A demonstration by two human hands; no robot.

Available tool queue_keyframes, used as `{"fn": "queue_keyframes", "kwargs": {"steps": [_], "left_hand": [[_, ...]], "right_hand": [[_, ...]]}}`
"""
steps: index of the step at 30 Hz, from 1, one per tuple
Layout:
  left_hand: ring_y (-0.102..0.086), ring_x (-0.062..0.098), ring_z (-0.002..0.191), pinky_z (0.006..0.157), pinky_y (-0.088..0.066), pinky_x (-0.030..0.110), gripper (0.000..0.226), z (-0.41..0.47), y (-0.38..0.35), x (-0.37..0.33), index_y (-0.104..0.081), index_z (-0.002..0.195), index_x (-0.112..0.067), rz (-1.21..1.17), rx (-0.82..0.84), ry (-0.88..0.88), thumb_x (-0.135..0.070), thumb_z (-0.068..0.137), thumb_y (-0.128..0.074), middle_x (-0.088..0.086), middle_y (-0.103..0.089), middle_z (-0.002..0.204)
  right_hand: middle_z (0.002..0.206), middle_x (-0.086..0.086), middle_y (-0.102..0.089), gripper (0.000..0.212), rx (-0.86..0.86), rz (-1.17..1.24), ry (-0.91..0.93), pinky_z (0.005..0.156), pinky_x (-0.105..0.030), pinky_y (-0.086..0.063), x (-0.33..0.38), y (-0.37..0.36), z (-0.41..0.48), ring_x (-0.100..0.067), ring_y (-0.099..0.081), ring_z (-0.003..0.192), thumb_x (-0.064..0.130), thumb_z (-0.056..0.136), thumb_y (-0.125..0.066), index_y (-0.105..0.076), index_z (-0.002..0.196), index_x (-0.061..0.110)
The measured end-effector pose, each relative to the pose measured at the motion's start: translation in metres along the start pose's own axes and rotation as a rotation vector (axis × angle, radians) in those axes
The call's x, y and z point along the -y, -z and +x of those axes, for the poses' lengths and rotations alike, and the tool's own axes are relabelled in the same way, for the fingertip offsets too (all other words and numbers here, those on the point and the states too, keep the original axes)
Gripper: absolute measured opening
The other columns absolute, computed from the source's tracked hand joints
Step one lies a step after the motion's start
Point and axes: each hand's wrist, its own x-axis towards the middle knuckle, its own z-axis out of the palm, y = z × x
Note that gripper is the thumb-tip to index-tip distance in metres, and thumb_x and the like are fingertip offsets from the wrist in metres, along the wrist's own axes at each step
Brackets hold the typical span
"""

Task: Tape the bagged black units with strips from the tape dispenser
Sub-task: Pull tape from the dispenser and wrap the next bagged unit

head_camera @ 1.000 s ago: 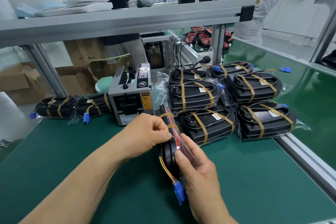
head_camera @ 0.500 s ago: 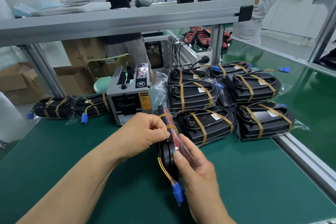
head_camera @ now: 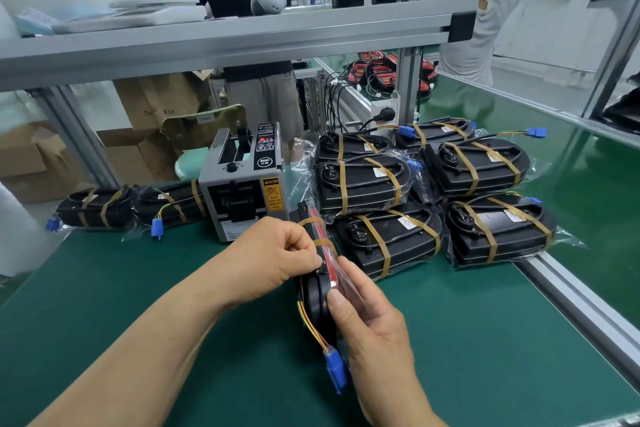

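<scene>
A bagged black unit [head_camera: 313, 295] is held on edge on the green counter [head_camera: 138, 305], just in front of the tape dispenser [head_camera: 242, 191]. The grip of the left hand [head_camera: 273, 253] is pinched on the unit's top edge, where a brown tape strip [head_camera: 325, 242] crosses it. The grip of the right hand [head_camera: 374, 326] is curled round the unit's right side, with the thumb laid on the near rim. A blue connector [head_camera: 336, 373] on coloured wires hangs at the unit's near end. Taped units [head_camera: 360, 180] are stacked right of the dispenser — two more [head_camera: 100, 210] lie to its left.
</scene>
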Motion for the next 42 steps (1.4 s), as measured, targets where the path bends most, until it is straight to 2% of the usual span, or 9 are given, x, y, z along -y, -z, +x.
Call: {"fn": "queue_keyframes", "kwargs": {"steps": [4, 15, 19, 22, 28, 33, 36, 39, 42], "left_hand": [[-0.045, 0.002, 0.053, 0.054, -0.039, 0.012, 0.021, 0.0, -0.002, -0.001, -0.066, 0.065, -0.019, 0.036, -0.02, 0.001, -0.022, 0.084, -0.073, -0.012, -0.055, 0.055], [-0.042, 0.001, 0.049, 0.051, -0.037, 0.017, 0.014, 0.001, -0.008, 0.009, -0.066, 0.073, -0.029, 0.096, -0.112, -0.036, -0.035, 0.079, -0.077, -0.013, -0.051, 0.053], [-0.041, 0.004, 0.049, 0.055, -0.037, 0.025, 0.026, 0.001, -0.018, 0.015, -0.061, 0.067, -0.025, -0.012, -0.241, 0.026, -0.041, 0.074, -0.08, -0.013, -0.047, 0.052], [-0.044, 0.006, 0.053, 0.058, -0.039, 0.028, 0.026, 0.0, -0.026, 0.018, -0.06, 0.063, -0.029, -0.086, -0.316, 0.039, -0.041, 0.077, -0.079, -0.012, -0.05, 0.055], [-0.043, 0.006, 0.057, 0.055, -0.038, 0.019, 0.022, -0.012, -0.025, 0.023, -0.063, 0.087, -0.019, -0.302, -0.194, 0.057, -0.024, 0.078, -0.081, -0.008, -0.049, 0.065], [-0.047, 0.012, 0.064, 0.065, -0.045, 0.03, 0.04, -0.017, -0.023, 0.021, -0.063, 0.095, -0.014, -0.449, -0.14, 0.104, -0.016, 0.062, -0.087, -0.004, -0.052, 0.069], [-0.049, 0.013, 0.063, 0.069, -0.045, 0.035, 0.047, -0.016, -0.025, 0.02, -0.063, 0.094, -0.013, -0.476, -0.17, 0.137, -0.021, 0.053, -0.084, -0.005, -0.051, 0.065], [-0.048, 0.013, 0.063, 0.07, -0.045, 0.037, 0.047, -0.017, -0.026, 0.021, -0.063, 0.092, -0.014, -0.475, -0.192, 0.151, -0.023, 0.05, -0.084, -0.007, -0.051, 0.063], [-0.047, 0.009, 0.059, 0.066, -0.043, 0.033, 0.045, -0.017, -0.027, 0.021, -0.062, 0.086, -0.018, -0.435, -0.205, 0.145, -0.029, 0.048, -0.084, -0.01, -0.05, 0.062]], "right_hand": [[0.115, 0.004, -0.075, 0.043, 0.01, 0.007, 0.0, 0.082, -0.015, -0.054, 0.001, 0.001, 0.0, -0.012, -0.07, 0.109, 0.009, 0.087, -0.066, -0.062, 0.126, 0.025], [0.116, 0.005, -0.074, 0.048, 0.021, -0.008, 0.022, 0.085, -0.014, -0.053, 0.001, 0.002, -0.001, -0.011, -0.069, 0.111, 0.02, 0.08, -0.069, -0.061, 0.127, 0.025], [0.119, 0.006, -0.073, 0.037, 0.018, -0.015, 0.04, 0.087, -0.014, -0.052, 0.002, 0.001, -0.001, -0.011, -0.067, 0.114, 0.019, 0.087, -0.071, -0.07, 0.121, 0.033], [0.121, 0.006, -0.072, 0.041, 0.029, -0.02, 0.043, 0.088, -0.016, -0.052, 0.002, -0.002, -0.001, -0.011, -0.066, 0.116, 0.02, 0.087, -0.069, -0.069, 0.118, 0.045], [0.12, 0.007, -0.073, 0.042, 0.004, -0.004, 0.031, 0.088, -0.016, -0.052, 0.001, -0.002, -0.001, -0.011, -0.067, 0.116, 0.02, 0.083, -0.069, -0.069, 0.117, 0.046], [0.121, 0.004, -0.072, 0.041, 0.01, 0.021, 0.035, 0.088, -0.018, -0.053, 0.001, -0.004, -0.002, -0.012, -0.067, 0.115, 0.025, 0.082, -0.075, -0.069, 0.119, 0.041], [0.119, 0.003, -0.073, 0.043, 0.007, 0.011, 0.008, 0.087, -0.015, -0.052, 0.004, -0.003, -0.003, -0.01, -0.067, 0.114, 0.02, 0.078, -0.075, -0.071, 0.12, 0.025], [0.116, 0.011, -0.074, 0.045, 0.004, -0.119, -0.032, 0.086, -0.019, -0.054, 0.02, 0.0, 0.001, -0.004, -0.067, 0.11, 0.031, 0.072, -0.086, -0.073, 0.115, 0.034], [0.11, 0.024, -0.072, 0.044, -0.037, -0.404, -0.004, 0.091, -0.022, -0.05, 0.047, 0.001, 0.026, 0.007, -0.065, 0.106, 0.051, 0.062, -0.078, -0.072, 0.104, 0.041]]}}
